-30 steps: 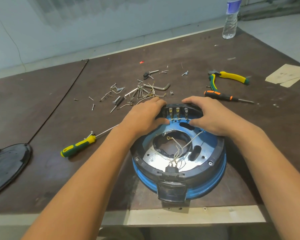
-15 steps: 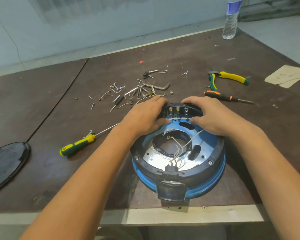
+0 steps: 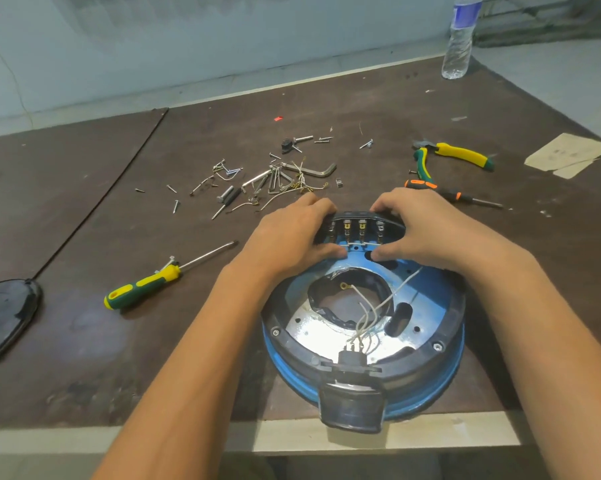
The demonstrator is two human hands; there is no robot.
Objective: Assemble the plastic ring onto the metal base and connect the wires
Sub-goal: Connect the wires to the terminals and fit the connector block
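Metal base, blue, sits on the table at the near edge, right of middle. Plastic ring, black, lies on top of the base all round, with screw heads showing in it left and right. A black tab on the ring's near side overhangs the table's near edge.

Left hand grasps the far-left part of the ring, fingers curled over its outer edge, thumb on the blue base inside. Right hand does the same on the far-right part. Between the hands is a terminal block with four metal tabs, upright on the ring's far side. A short white wire runs between the two thumb tips under the tabs; cannot tell if the thumbs pinch it.

Wires, white, rise from a black connector on the ring's near side and cross the base's centre hole, one ending in a ring lug, one running toward the right hand.

Yellow-green screwdriver lies left of the base. Loose screws and hex keys are scattered mid-table beyond the left hand. Orange-black screwdriver lies just beyond the right hand, with pliers farther back. Water bottle stands at the far right corner. Paper scrap lies near the right edge. Black lid lies at the left edge.
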